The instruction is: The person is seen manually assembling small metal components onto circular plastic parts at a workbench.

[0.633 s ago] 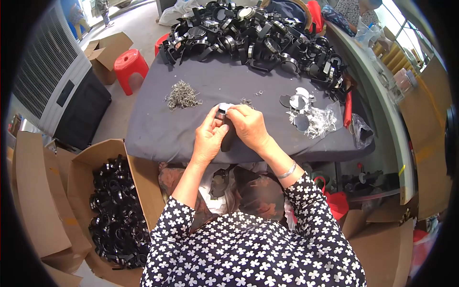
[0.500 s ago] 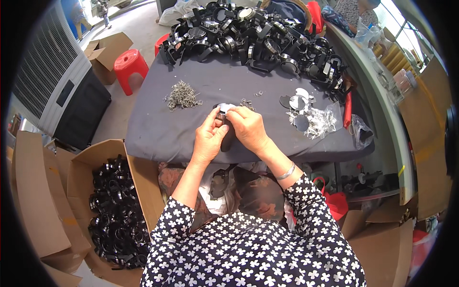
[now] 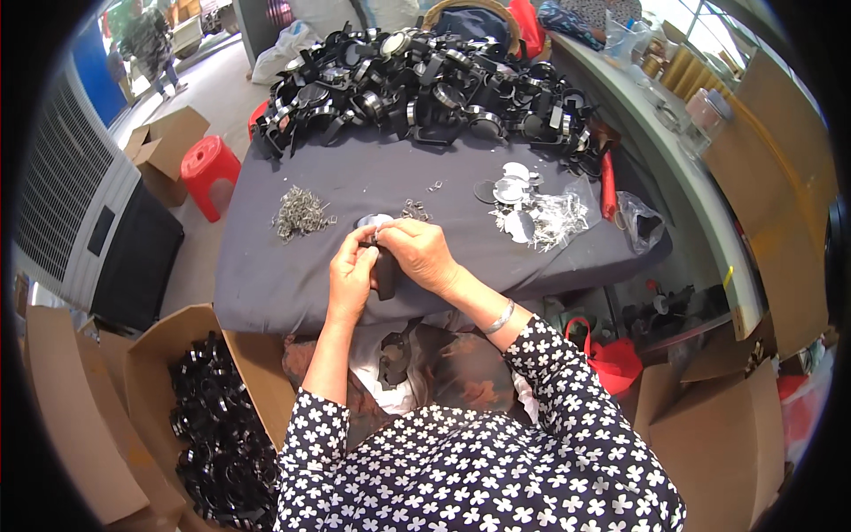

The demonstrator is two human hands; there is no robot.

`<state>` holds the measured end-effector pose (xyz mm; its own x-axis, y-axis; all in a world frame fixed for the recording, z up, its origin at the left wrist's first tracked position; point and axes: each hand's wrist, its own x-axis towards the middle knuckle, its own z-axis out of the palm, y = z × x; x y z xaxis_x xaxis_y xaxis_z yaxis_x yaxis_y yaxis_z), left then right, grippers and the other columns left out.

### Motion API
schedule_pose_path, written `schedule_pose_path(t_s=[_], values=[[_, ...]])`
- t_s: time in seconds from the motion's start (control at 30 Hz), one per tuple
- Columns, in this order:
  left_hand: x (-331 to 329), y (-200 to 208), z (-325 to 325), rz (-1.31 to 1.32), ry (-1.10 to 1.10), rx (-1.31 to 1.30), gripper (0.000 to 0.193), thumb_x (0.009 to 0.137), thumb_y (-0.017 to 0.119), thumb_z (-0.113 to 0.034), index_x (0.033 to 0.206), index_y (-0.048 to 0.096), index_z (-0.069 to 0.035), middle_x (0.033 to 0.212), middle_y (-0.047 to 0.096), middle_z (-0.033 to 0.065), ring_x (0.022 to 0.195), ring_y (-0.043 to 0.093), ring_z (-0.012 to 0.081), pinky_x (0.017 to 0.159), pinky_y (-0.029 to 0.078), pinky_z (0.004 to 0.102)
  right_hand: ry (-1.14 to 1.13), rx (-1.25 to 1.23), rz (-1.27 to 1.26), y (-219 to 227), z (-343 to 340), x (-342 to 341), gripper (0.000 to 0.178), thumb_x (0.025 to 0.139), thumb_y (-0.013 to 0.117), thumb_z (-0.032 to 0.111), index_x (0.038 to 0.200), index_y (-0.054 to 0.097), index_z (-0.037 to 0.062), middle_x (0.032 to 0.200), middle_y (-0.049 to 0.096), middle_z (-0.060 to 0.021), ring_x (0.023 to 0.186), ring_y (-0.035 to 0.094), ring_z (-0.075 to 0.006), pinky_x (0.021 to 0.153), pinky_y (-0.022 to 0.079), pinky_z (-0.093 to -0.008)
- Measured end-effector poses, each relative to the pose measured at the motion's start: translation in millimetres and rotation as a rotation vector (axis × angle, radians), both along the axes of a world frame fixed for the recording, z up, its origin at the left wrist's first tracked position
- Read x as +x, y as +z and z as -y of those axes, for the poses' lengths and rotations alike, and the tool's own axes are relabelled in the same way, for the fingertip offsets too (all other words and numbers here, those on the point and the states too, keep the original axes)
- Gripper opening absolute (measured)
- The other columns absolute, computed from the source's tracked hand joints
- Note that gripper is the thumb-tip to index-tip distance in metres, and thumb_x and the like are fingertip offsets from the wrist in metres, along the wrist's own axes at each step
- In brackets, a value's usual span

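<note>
Above the near part of the dark cloth-covered table, both my hands are closed on a watch with a round silvery head and a black strap. My left hand grips it from the left, the thumb beside the strap. The fingertips of my right hand are pinched together at the joint between head and strap. Any small part between those fingertips is hidden. Just beyond the hands lie a few small metal clips, with a larger heap of metal clips to the left.
A big pile of black-strapped watches covers the table's far side. Round discs and a clear bag of white pieces lie right. A carton of black watch-like parts stands lower left, a red stool beyond it.
The whole view has shifted, so the table sits lower and further left. Both hands keep hold of the watch, whose round head now shows more above the fingers.
</note>
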<state>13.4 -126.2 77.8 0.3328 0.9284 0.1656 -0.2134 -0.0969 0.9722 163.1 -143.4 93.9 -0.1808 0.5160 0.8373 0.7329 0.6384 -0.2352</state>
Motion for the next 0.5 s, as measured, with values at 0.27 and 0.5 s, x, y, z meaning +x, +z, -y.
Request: schedule_pose_path(t_s=[0.27,0.5], values=[[8,5,3,-0.051,0.112,0.012,0.017,0.091,0.048,-0.008,0.106,0.056,-0.005,0.070,0.054,-0.0042,0.047,0.043,0.0003,0.038,0.035,0.0162,-0.019,-0.147,-0.184,12,-17,32,0.005,0.080,0.059,0.008,0.083,0.059,0.0036,0.078,0.061,-0.0118,0.075,0.062,-0.0296,0.064,0.051,-0.0370],[9,3,1,-0.036,0.133,0.003,0.015,0.091,0.052,-0.007,0.104,0.057,-0.007,0.062,0.050,-0.0056,0.046,0.041,0.0004,0.038,0.033,0.0183,-0.365,-0.454,0.180,4,-59,97,0.010,0.077,0.059,0.007,0.086,0.063,0.0056,0.085,0.058,-0.0164,0.080,0.060,-0.0364,0.068,0.048,-0.0430]])
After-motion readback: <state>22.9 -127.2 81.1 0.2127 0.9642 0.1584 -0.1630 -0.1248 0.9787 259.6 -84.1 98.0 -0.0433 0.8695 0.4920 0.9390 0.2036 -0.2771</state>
